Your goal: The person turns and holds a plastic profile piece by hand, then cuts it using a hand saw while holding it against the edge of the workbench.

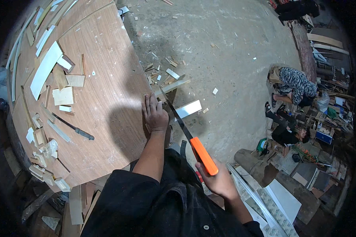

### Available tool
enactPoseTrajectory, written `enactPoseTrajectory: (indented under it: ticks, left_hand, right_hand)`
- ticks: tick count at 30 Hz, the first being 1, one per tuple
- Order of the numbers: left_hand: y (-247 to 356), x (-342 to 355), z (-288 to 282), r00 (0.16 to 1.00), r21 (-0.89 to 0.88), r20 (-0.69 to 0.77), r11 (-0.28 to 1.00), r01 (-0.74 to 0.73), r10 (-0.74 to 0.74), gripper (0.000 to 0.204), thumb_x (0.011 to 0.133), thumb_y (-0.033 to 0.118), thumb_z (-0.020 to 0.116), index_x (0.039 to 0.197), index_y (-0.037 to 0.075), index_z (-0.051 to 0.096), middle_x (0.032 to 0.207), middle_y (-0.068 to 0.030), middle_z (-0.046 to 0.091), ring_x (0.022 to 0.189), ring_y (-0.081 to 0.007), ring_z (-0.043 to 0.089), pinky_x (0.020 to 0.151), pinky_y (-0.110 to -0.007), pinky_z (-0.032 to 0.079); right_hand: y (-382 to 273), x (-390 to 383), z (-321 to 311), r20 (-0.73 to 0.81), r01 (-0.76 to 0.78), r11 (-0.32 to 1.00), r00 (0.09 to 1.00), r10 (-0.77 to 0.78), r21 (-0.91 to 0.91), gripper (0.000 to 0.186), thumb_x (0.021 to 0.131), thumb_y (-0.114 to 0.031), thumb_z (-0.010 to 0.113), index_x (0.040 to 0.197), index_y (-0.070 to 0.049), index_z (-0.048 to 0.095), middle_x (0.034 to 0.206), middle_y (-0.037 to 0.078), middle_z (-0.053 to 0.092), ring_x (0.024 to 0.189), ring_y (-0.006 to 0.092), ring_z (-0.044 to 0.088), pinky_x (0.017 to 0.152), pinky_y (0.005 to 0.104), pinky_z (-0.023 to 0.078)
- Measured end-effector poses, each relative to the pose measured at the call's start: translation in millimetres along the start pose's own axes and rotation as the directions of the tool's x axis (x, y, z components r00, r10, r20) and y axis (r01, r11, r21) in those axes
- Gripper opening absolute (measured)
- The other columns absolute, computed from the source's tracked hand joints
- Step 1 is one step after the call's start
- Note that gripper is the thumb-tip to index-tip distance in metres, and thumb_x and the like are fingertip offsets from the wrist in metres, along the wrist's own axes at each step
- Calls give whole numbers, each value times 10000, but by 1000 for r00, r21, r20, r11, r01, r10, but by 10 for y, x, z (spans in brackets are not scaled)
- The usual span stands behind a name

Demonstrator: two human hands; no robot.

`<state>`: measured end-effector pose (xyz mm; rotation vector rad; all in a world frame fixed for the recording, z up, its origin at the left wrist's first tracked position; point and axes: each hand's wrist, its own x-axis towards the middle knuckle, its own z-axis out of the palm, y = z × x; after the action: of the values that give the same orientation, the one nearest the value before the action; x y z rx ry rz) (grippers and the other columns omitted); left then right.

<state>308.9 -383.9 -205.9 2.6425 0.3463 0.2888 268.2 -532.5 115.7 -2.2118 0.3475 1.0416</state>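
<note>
Evidently left hand [154, 114] lies flat, steadying strip [171, 87] on bench [106, 79]; right hand [217, 179] grips saw [188, 136] for cutting.

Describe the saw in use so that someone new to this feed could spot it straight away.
Start at the big brown wooden tabletop and go to its right edge, where the left hand presses down. The handsaw runs from there back to the right hand. Its bright orange grip and dark blade set it apart from the pale wood offcuts.

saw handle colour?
Bright orange; the handsaw has a dark blade, and the right hand grips the handle. Head view shows it best.
</note>
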Motion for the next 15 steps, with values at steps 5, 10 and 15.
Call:
enactPoseTrajectory:
  ticks: [5,10,15]
  left_hand:
    - [-7,-3,45,999,30,-47,999,16,-14,196,831,68,522,990,58,637,1468,-138,484,1430,-367,362,1166,-570,260]
    - [38,6,36,999,34,7,998,44,-44,201,836,95,525,999,71,640,1475,-115,486,1432,-361,362,1165,-577,257]
    - [-35,-58,114,999,101,-10,994,47,-46,192,817,83,538,972,105,649,1504,-96,459,1458,-354,319,1168,-582,252]
  right_hand:
    - [41,-107,-23,14,42,999,999,-42,26,281,933,-254,676,1100,-40,603,888,221,651,849,445,646,714,445,510]
    - [52,-63,-11,-18,-17,1000,1000,17,19,277,930,-246,671,1063,-8,619,889,199,650,824,376,642,738,411,495]
    - [22,-109,-75,-17,154,988,988,-154,-18,278,937,-258,662,1060,-14,612,881,203,646,853,385,651,738,416,496]
